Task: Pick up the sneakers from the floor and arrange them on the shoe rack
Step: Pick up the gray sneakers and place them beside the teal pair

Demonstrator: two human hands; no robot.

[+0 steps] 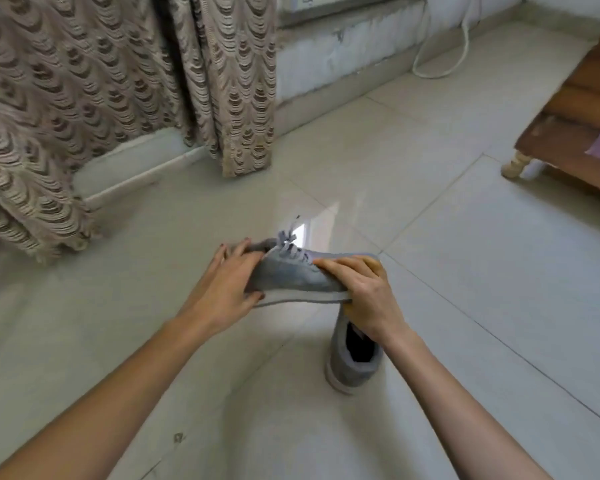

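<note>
Grey sneaker (293,271) held level above the tiled floor (430,237), second sneaker (352,362) standing at 5 o'clock beneath. Patterned curtain (84,98) at 10 o'clock, wooden furniture (575,109) at 2 o'clock. Left hand (227,285) fingers wrapped around heel, right hand (364,289) fingers clamping toe.

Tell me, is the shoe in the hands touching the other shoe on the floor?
Cannot tell. In the head view the right hand hides where the held sneaker passes over the floor sneaker.
</note>
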